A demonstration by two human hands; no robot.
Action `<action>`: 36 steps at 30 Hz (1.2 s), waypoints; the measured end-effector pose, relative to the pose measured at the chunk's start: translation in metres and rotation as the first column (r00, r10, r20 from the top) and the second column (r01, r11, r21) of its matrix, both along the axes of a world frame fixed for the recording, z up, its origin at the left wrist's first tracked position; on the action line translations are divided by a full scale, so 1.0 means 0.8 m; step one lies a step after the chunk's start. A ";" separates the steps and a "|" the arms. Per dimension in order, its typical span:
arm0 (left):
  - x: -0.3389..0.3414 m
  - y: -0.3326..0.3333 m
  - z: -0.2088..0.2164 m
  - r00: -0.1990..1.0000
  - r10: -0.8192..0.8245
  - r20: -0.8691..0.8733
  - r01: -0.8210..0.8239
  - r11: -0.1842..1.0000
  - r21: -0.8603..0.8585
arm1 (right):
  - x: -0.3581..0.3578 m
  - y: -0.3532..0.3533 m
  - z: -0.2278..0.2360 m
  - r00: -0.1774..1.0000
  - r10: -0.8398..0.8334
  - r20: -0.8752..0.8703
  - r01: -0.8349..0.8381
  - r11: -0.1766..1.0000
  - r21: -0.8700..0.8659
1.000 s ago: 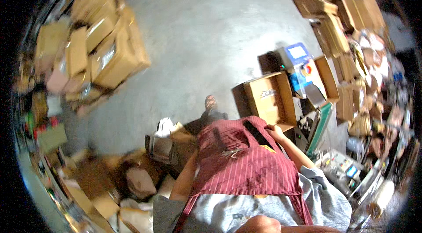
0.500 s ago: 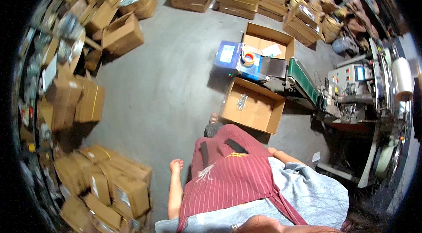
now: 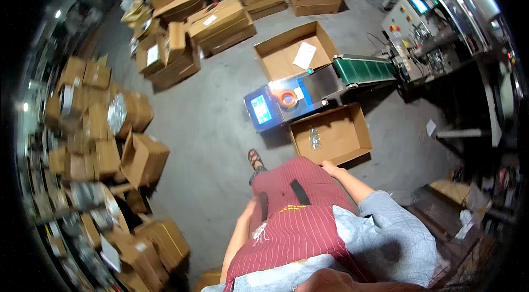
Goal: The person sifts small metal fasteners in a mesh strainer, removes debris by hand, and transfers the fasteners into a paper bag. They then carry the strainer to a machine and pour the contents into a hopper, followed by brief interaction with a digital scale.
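Observation:
My right hand (image 3: 329,167) is by the near edge of a low open carton (image 3: 358,155). The apron partly covers its fingers, and I cannot tell whether it touches the cardboard. Inside that carton lies a small heap of clear plastic packets (image 3: 314,138). My left hand (image 3: 251,207) hangs against the left side of my striped maroon apron (image 3: 308,231), its fingers smeared and partly hidden. Ahead stands a blue machine (image 3: 271,106) with a lit screen, and a roll of orange tape (image 3: 287,99) rests on top of it.
A green conveyor belt (image 3: 366,71) slopes from the packing machine (image 3: 413,44) at right toward the blue machine. Beyond lies another open carton (image 3: 275,56) holding a white sheet (image 3: 305,55). Stacked boxes (image 3: 226,25) line the back; more cartons (image 3: 144,162) crowd the left.
My view has turned, and the cartons and machines have shifted in it. My left hand has swung in from the side to the apron. More of my right forearm shows beside the near carton.

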State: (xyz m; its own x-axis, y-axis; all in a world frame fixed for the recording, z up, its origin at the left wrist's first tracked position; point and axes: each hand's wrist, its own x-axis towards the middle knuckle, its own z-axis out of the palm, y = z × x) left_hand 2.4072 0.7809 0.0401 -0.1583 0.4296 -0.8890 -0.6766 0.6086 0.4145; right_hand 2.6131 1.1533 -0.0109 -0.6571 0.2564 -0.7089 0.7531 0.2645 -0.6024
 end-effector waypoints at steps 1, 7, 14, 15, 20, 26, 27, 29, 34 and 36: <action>-0.043 -0.013 -0.014 0.948 -0.284 -0.145 0.295 0.954 0.060 | -0.033 -0.009 -0.004 0.999 -0.046 0.004 0.045 0.997 0.068; -0.198 0.050 -0.057 0.502 -0.851 -0.153 0.764 0.519 -0.382 | -0.021 -0.045 -0.036 0.697 -0.670 0.255 0.655 0.740 0.153; -0.344 0.040 -0.118 0.022 -0.903 -0.430 0.933 0.173 -0.315 | -0.081 -0.159 -0.120 0.890 -0.118 0.440 0.181 0.978 -0.106; -0.404 0.014 -0.124 0.103 -0.924 -0.367 0.835 0.281 -0.474 | -0.184 -0.152 -0.120 0.929 0.156 0.334 -0.144 0.988 -0.062; -0.396 0.238 -0.048 0.306 -0.930 -0.204 0.776 0.368 -0.512 | -0.217 -0.175 -0.165 0.765 -0.542 0.348 0.510 0.840 0.188; -0.472 0.240 -0.136 -0.261 -0.965 0.032 0.673 -0.205 -0.711 | -0.350 -0.152 -0.197 0.236 -0.972 0.013 0.970 0.235 -0.058; -0.458 0.242 -0.133 -0.298 -0.947 0.117 0.569 -0.275 -0.775 | -0.355 -0.152 -0.213 0.140 -0.986 0.086 0.990 0.140 -0.010; -0.474 0.247 -0.110 -0.459 -0.876 0.148 0.493 -0.390 -0.778 | -0.384 -0.160 -0.230 0.242 -0.970 -0.031 0.946 0.229 0.230; -0.551 0.282 -0.104 -0.541 -0.833 -0.112 0.675 -0.351 -0.648 | -0.463 -0.176 -0.286 -0.101 -0.994 -0.032 0.992 -0.103 0.069; -0.589 0.296 -0.107 -0.519 -0.848 -0.107 0.710 -0.357 -0.607 | -0.531 -0.162 -0.288 -0.103 -0.990 -0.097 0.977 -0.119 0.177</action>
State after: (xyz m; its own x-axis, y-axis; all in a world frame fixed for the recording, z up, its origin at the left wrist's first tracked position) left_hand 1.9359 1.0179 -0.0454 -0.0371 0.3286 -0.9437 0.9805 0.1945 0.0292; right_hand 2.1885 1.0235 -0.2415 0.4505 0.6742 -0.5852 0.2938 -0.7310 -0.6159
